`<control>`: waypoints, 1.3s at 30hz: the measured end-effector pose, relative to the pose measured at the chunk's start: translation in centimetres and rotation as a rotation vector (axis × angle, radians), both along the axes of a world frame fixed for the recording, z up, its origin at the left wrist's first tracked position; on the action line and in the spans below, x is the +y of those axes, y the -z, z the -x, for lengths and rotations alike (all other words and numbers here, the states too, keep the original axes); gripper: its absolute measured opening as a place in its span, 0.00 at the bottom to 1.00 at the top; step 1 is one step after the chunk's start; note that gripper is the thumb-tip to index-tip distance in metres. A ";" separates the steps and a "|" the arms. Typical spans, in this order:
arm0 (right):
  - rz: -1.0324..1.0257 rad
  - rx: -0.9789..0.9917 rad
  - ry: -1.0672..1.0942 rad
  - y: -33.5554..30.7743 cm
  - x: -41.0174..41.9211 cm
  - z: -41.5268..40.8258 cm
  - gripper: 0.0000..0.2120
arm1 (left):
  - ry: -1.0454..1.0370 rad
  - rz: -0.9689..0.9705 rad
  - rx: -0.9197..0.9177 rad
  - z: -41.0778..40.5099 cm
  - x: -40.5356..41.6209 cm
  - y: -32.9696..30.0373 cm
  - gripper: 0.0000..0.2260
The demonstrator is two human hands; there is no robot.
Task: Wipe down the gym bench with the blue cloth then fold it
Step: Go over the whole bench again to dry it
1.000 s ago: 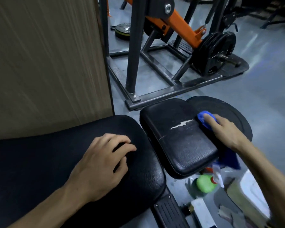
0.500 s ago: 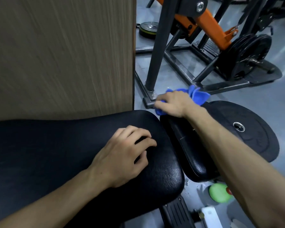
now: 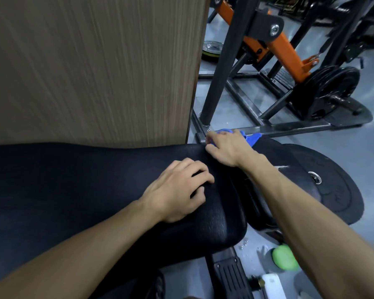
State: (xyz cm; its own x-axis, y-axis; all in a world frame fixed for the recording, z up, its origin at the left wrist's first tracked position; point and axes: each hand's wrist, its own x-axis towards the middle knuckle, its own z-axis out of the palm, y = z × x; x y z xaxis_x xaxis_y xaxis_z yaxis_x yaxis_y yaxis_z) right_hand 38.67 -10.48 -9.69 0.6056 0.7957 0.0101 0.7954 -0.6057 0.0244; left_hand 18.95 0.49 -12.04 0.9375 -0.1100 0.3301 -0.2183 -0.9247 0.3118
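Note:
The black padded gym bench (image 3: 73, 190) runs across the lower left, with its smaller seat pad (image 3: 253, 190) just to the right, mostly hidden under my right arm. My left hand (image 3: 177, 190) rests flat on the long pad near its right end, fingers curled a little, holding nothing. My right hand (image 3: 227, 147) presses the blue cloth (image 3: 252, 138) against the far corner where the two pads meet. Only a blue edge of the cloth shows past my fingers.
A wooden panel (image 3: 91, 67) stands right behind the bench. A black and orange weight machine (image 3: 279, 46) with a loaded plate (image 3: 330, 89) fills the back right. A large black plate (image 3: 333, 190) lies on the floor by the seat pad, and a green bottle (image 3: 284, 260) lies below.
My right hand swept the cloth from the seat pad's right side over to its far left corner, at the edge of the long pad. My view shifted left. My left hand stayed put.

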 end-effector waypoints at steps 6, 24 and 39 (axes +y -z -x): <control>-0.123 -0.030 0.014 0.1 -2.4 3.2 0.22 | 0.017 0.011 0.017 0.2 0.4 -0.4 0.13; -1.084 0.665 0.466 -4.6 -9.2 14.7 0.11 | 0.085 0.010 0.109 4.1 3.0 -1.7 0.16; -0.186 0.310 0.239 -0.5 -7.3 17.4 0.32 | -0.182 -0.071 0.136 13.4 12.5 -0.2 0.23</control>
